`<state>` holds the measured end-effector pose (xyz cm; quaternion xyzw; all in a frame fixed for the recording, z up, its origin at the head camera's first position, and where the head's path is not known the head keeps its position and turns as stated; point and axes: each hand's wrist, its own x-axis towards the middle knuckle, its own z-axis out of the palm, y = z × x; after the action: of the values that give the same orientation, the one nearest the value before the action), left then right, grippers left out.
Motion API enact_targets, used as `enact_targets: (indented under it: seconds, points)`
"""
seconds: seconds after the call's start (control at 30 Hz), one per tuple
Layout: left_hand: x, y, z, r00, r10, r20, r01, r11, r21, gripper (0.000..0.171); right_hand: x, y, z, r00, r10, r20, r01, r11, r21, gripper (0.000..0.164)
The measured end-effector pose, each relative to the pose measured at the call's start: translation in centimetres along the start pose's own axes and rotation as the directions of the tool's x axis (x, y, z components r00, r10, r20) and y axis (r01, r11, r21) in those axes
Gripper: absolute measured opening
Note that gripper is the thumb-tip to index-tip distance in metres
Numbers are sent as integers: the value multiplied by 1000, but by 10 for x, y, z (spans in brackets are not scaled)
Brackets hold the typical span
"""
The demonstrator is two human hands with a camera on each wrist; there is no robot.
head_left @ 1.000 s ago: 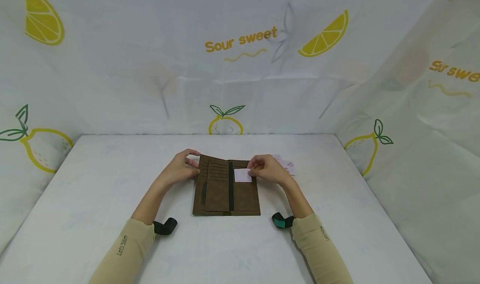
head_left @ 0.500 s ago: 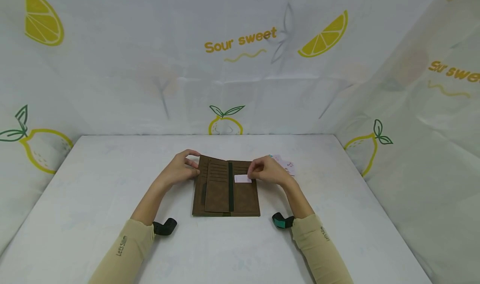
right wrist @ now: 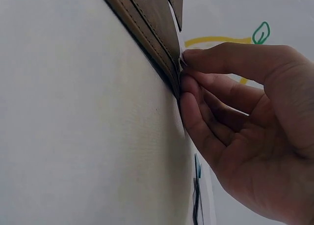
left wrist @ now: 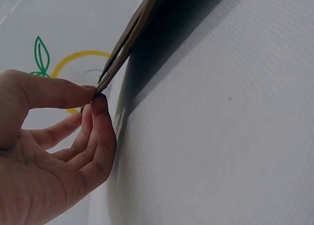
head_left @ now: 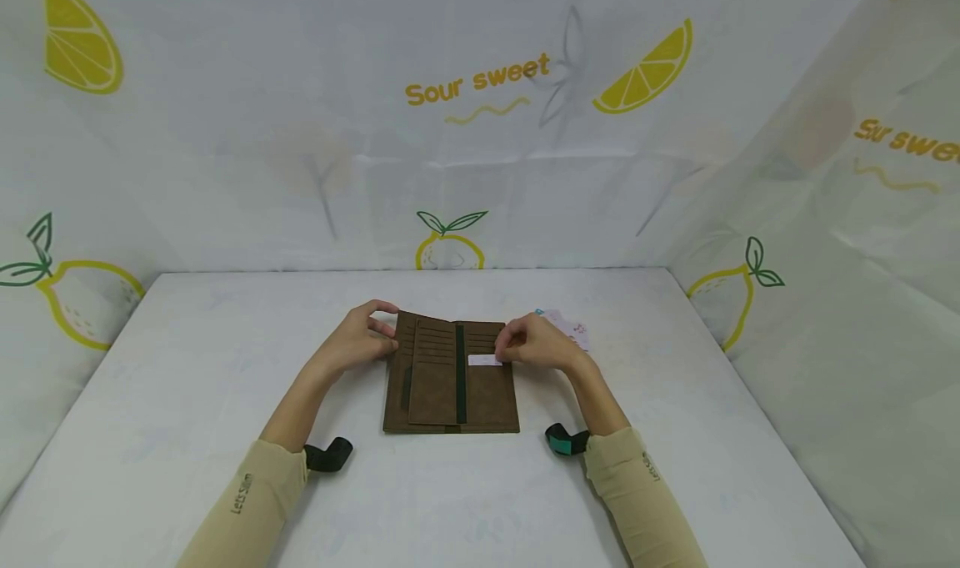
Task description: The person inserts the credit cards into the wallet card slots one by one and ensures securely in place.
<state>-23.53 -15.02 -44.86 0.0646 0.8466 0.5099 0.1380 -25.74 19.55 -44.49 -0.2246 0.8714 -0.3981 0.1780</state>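
Observation:
A brown wallet [head_left: 487,397] lies opened out in the middle of the table, with rows of card slots on both sides and a dark strip down its fold. My left hand [head_left: 356,336] pinches its left edge between thumb and fingers; the left wrist view shows that edge raised off the table. At the wallet's right half, my right hand [head_left: 538,341] pinches a small white card [head_left: 482,360] by its right end. Only a narrow band of the card shows above a slot; its lower part is hidden inside. In the right wrist view the fingertips are right at the wallet's edge.
Several pale printed cards [head_left: 573,329] lie behind and to the right of my right hand, partly covered by it. The white table [head_left: 225,368] ends at a cloth backdrop [head_left: 285,134] with lemon prints. A black wrist strap piece [head_left: 328,454] sticks out from the left wrist.
The white card has slid down into the slot of the wallet's right half, so less of it shows. My right hand has moved slightly down with it; my left hand stays on the wallet's edge.

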Motion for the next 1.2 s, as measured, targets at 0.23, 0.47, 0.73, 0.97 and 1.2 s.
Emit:
enact_targets:
  seconds: [0.23,0.47,0.73,0.97,1.2]
  points:
    - [-1,2,0,1000,-8,-1,8,1000,-1,61,-2,5,-9,994,-9,-113,2,998,-60,15]
    - [-1,2,0,1000,0,0,0,1000,0,61,-12,13,-28,957,53,-285,-85,991,-102,21]
    - [-2,2,-1,1000,5,-2,-5,1000,5,60,-24,26,-45,938,112,-329,-173,971,-162,32]
    - [0,1,-1,1000,3,-3,-3,1000,-2,60,-29,29,-52,931,236,-278,-302,926,-227,54]
    - [-1,1,0,1000,-8,3,8,1000,8,60,-32,31,-53,922,267,-280,-335,914,-231,57]
